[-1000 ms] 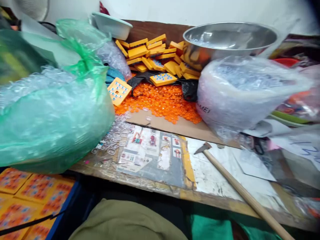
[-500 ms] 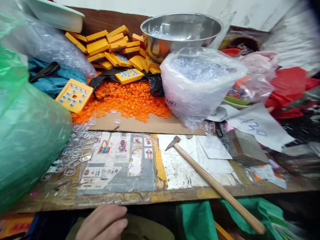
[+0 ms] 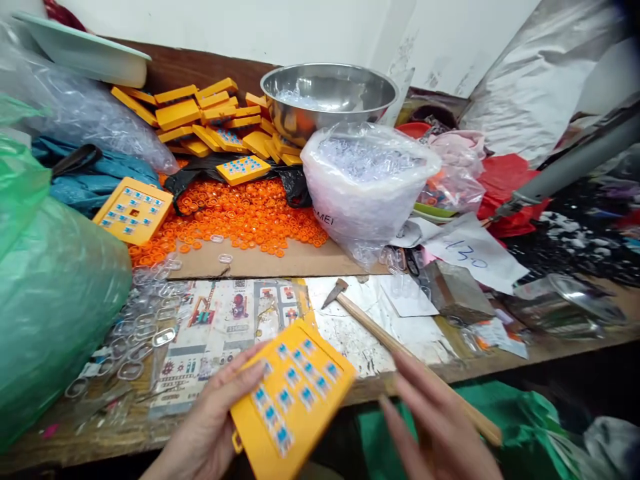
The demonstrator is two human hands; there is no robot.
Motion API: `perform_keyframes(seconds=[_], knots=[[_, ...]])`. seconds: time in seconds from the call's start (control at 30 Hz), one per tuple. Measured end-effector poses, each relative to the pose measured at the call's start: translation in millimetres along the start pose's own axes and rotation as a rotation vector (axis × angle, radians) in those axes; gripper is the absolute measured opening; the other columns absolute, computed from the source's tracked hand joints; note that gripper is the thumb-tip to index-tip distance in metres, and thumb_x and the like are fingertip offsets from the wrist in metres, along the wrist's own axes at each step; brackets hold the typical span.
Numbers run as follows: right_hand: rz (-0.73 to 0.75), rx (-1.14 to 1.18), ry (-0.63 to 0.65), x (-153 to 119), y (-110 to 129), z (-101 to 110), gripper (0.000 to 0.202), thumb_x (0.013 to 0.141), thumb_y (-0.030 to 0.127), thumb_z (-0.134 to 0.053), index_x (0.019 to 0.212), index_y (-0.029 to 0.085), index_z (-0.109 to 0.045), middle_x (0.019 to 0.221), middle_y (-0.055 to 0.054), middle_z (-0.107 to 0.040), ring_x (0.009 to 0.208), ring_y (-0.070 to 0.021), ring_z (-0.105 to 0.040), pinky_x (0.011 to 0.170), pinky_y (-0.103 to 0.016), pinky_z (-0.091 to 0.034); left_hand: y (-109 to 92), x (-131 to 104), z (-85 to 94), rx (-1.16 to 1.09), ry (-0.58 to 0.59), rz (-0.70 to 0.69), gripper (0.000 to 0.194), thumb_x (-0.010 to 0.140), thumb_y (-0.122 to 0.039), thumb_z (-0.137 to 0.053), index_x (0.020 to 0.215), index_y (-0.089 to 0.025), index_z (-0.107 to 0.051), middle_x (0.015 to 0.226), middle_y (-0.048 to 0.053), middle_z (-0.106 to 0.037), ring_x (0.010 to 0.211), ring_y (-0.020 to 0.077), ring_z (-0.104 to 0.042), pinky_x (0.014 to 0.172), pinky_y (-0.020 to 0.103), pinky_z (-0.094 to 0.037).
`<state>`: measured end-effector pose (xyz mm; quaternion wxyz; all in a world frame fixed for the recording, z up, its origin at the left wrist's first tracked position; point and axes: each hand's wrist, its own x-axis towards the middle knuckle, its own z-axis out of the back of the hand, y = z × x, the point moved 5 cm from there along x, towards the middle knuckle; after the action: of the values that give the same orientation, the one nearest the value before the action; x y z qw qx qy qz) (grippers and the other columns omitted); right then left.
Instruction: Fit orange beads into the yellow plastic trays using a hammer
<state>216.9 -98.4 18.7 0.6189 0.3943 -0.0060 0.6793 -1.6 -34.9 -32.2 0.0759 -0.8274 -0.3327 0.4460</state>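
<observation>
My left hand (image 3: 210, 420) holds a yellow plastic pad (image 3: 293, 400) with rows of small blue squares, tilted, over the near edge of the workbench. My right hand (image 3: 440, 433) hovers just right of the pad, fingers spread, holding nothing; it is blurred. Under that hand runs the wooden handle of a small hammer (image 3: 365, 320), which lies on the bench with its head pointing to the far left.
A green bag (image 3: 55, 287) of clear pieces fills the left. Behind lie loose orange rings (image 3: 240, 213), a pile of yellow pads (image 3: 210, 120), a steel bowl (image 3: 327, 97) and a clear bag (image 3: 365, 180) of clear parts. Clutter covers the right side.
The view has swung right and settled. My left hand has come up from my lap with a yellow pad in it. My right hand has entered the view.
</observation>
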Motion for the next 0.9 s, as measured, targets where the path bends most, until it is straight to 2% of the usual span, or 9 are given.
perform_keyframes(seconds=[0.1, 0.23, 0.33, 0.43, 0.5, 0.57, 0.67, 0.77, 0.9], knots=[[-0.022, -0.155, -0.104, 27.6, -30.9, -1.5, 0.033, 0.09, 0.023, -0.058, 0.122, 0.022, -0.061, 0.126, -0.012, -0.06, 0.111, -0.029, -0.06, 0.092, -0.046, -0.049, -28.5, 0.3, 20.0, 0.03, -0.198, -0.213, 0.066, 0.066, -0.023, -0.081, 0.127, -0.024, -0.054, 0.109, 0.007, -0.073, 0.094, 0.024, -0.071, 0.073, 0.028, -0.059], [-0.038, -0.12, -0.029, 44.3, -59.5, -22.6, 0.031, 0.088, 0.035, -0.057, 0.106, 0.015, -0.071, 0.117, -0.019, -0.064, 0.103, -0.0399, -0.061, 0.085, -0.063, -0.046, -43.0, 5.1, 24.2, 0.065, -0.192, -0.34, 0.066, 0.071, -0.022, -0.078, 0.13, -0.024, -0.05, 0.113, 0.006, -0.072, 0.092, 0.0201, -0.071, 0.074, 0.025, -0.058], [-0.03, 0.049, -0.009, 55.2, -43.3, -43.7, 0.025, 0.086, 0.03, -0.061, 0.106, 0.02, -0.072, 0.118, -0.014, -0.066, 0.106, -0.0329, -0.062, 0.092, -0.056, -0.049, -59.8, 7.8, 21.3, 0.218, -0.067, -0.351, 0.068, 0.067, -0.027, -0.082, 0.127, -0.022, -0.048, 0.112, 0.008, -0.071, 0.09, 0.0216, -0.071, 0.075, 0.029, -0.057], [-0.08, 0.3, 0.088, 72.1, -16.2, -67.9, 0.03, 0.088, 0.03, -0.061, 0.117, 0.023, -0.066, 0.124, -0.011, -0.064, 0.112, -0.025, -0.062, 0.094, -0.041, -0.053, -82.6, 14.4, 9.1, 0.534, 0.114, -0.286, 0.054, 0.061, -0.027, -0.084, 0.107, -0.015, -0.059, 0.102, 0.009, -0.074, 0.084, 0.0206, -0.071, 0.076, 0.03, -0.055], [-0.147, 0.483, 0.208, 81.7, -2.2, -86.4, 0.039, 0.092, 0.036, -0.054, 0.128, 0.021, -0.058, 0.125, -0.012, -0.063, 0.101, -0.0224, -0.068, 0.081, -0.035, -0.059, -97.8, 26.2, -4.0, 0.745, 0.167, -0.279, 0.044, 0.059, -0.026, -0.082, 0.097, -0.014, -0.063, 0.086, 0.006, -0.075, 0.072, 0.0167, -0.07, 0.069, 0.027, -0.054], [-0.213, 0.639, 0.342, 84.2, 7.3, -105.9, 0.045, 0.093, 0.042, -0.052, 0.133, 0.021, -0.053, 0.121, -0.012, -0.067, 0.077, -0.0194, -0.072, 0.058, -0.028, -0.06, -109.6, 45.0, -20.8, 0.885, 0.181, -0.309, 0.044, 0.056, -0.026, -0.08, 0.095, -0.014, -0.064, 0.072, 0.002, -0.072, 0.059, 0.0142, -0.066, 0.06, 0.026, -0.051], [-0.301, 0.75, 0.421, 74.0, 10.6, -130.8, 0.047, 0.088, 0.045, -0.059, 0.128, 0.021, -0.057, 0.097, -0.008, -0.075, 0.054, -0.0178, -0.069, 0.043, -0.026, -0.056, -118.8, 78.1, -46.2, 1.019, 0.19, -0.363, 0.046, 0.051, -0.024, -0.082, 0.092, -0.012, -0.066, 0.065, 0.002, -0.07, 0.055, 0.0172, -0.065, 0.055, 0.028, -0.051], [-0.386, 0.763, 0.341, 57.5, 3.2, -147.3, 0.044, 0.094, 0.045, -0.048, 0.129, 0.018, -0.053, 0.091, -0.008, -0.076, 0.056, -0.0192, -0.07, 0.047, -0.027, -0.057, -134.5, 100.8, -59.8, 1.192, 0.063, -0.554, 0.027, 0.066, -0.029, -0.075, 0.087, -0.013, -0.068, 0.075, 0.007, -0.073, 0.067, 0.0203, -0.067, 0.062, 0.03, -0.052], [-0.384, 0.635, 0.173, 47.1, -4.5, -153.9, 0.039, 0.093, 0.043, -0.05, 0.12, 0.016, -0.06, 0.125, -0.014, -0.064, 0.084, -0.0235, -0.073, 0.062, -0.028, -0.06, -163.9, 106.3, -58.0, 1.431, -0.287, -0.903, 0.017, 0.086, -0.024, -0.053, 0.09, -0.018, -0.068, 0.097, 0.01, -0.07, 0.095, 0.0244, -0.063, 0.086, 0.037, -0.046]])
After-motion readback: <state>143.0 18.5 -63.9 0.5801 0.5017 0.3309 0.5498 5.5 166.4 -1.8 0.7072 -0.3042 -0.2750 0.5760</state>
